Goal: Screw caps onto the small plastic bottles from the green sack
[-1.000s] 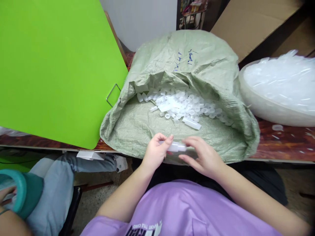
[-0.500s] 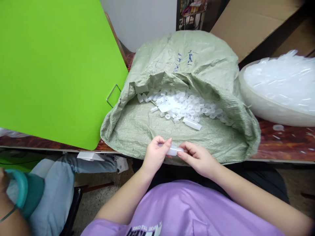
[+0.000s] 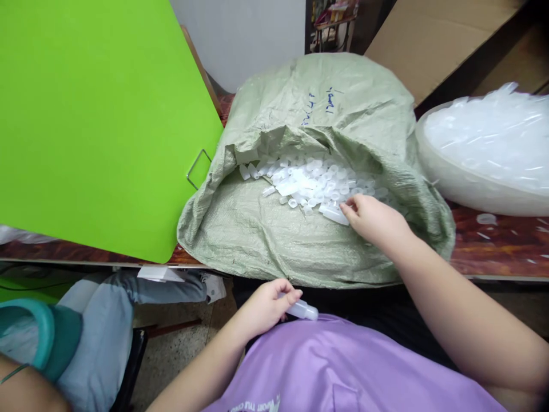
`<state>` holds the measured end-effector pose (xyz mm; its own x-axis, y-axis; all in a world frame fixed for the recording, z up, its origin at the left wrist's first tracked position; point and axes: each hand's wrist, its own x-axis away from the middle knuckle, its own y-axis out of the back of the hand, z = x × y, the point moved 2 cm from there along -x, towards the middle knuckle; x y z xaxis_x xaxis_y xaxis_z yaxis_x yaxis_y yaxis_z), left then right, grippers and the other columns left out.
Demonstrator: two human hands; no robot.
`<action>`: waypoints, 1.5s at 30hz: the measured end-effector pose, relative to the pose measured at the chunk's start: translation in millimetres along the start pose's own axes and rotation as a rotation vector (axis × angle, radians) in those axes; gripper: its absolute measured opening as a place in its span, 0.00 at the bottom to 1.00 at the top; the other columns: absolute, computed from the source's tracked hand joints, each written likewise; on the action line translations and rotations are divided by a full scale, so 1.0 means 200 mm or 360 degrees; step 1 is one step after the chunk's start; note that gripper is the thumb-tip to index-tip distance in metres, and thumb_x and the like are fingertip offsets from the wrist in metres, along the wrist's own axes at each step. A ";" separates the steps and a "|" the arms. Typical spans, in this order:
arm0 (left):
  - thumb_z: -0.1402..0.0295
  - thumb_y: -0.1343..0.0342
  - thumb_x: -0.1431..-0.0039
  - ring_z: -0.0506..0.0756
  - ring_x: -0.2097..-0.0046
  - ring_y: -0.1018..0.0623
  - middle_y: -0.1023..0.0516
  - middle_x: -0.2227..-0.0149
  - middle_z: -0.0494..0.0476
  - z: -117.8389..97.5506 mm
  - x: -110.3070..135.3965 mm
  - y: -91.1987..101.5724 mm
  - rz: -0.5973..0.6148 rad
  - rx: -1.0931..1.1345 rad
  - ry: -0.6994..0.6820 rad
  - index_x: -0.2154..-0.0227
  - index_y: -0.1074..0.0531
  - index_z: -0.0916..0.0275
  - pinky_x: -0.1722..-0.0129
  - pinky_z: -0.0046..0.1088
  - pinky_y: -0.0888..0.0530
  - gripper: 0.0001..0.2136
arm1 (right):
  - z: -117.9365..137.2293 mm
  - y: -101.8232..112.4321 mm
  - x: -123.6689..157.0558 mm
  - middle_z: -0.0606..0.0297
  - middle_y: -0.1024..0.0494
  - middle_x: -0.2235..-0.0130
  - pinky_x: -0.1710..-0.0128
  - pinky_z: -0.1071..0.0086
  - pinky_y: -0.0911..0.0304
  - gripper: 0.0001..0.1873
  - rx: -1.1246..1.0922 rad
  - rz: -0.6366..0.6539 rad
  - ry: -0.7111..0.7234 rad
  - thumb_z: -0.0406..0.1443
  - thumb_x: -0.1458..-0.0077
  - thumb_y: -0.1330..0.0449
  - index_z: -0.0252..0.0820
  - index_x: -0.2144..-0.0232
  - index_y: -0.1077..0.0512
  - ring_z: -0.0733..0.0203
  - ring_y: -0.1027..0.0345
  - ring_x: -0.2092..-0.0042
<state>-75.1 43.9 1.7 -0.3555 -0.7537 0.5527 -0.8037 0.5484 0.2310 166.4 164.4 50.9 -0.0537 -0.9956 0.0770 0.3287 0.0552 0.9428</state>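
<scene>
My left hand [image 3: 270, 303] is closed around a small translucent white plastic bottle [image 3: 303, 310], held low in front of my purple shirt. The bottle's narrower neck end points right, and its other end is hidden in my fingers. My right hand [image 3: 373, 220] is at the front right of a pile of white plastic pieces [image 3: 315, 177] in the mouth of the sack [image 3: 240, 229]. Its fingertips are curled together beside the right end of a longer white piece [image 3: 332, 214] lying there. What they pinch, if anything, is hidden.
A bright green board [image 3: 103, 126] with a wire handle stands left of the sack. To the right is a large translucent tub [image 3: 476, 191] heaped with clear plastic parts. Cardboard [image 3: 441, 46] leans behind. At lower left, another person's arm is by a teal bucket [image 3: 64, 340].
My right hand has let go of the bottle and moved up and right to the pile. My left hand has drawn the bottle down toward my body.
</scene>
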 end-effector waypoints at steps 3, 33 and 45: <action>0.51 0.53 0.43 0.55 0.59 0.25 0.25 0.57 0.62 0.01 -0.01 -0.04 0.0115 -0.0185 -0.0047 0.54 0.33 0.66 0.60 0.31 0.30 0.23 | -0.06 -0.05 -0.11 0.49 0.26 0.60 0.67 0.61 0.41 0.26 0.0161 0.0041 -0.0132 0.52 0.46 0.53 0.36 0.63 0.30 0.45 0.31 0.60; 0.66 0.45 0.46 0.53 0.60 0.26 0.27 0.59 0.59 -0.58 -0.31 -0.01 -0.0248 0.0566 -0.0656 0.52 0.31 0.64 0.58 0.31 0.29 0.17 | -0.17 -0.12 0.36 0.63 0.29 0.64 0.60 0.64 0.34 0.12 -0.1421 -0.0331 0.0496 0.39 0.49 0.39 0.44 0.61 0.32 0.60 0.32 0.62; 0.62 0.43 0.47 0.46 0.79 0.30 0.26 0.75 0.51 -0.45 -0.12 0.09 0.0235 0.0221 -0.0420 0.51 0.31 0.60 0.78 0.22 0.31 0.20 | -0.08 -0.06 0.46 0.61 0.25 0.53 0.56 0.63 0.33 0.18 -0.0761 -0.0409 0.1313 0.30 0.43 0.47 0.51 0.53 0.30 0.58 0.30 0.53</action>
<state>-37.6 104.0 64.7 -0.5699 -0.7475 0.3413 -0.7850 0.6180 0.0427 172.1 71.9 42.2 0.4377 -0.7240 -0.5331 0.7553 -0.0255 0.6548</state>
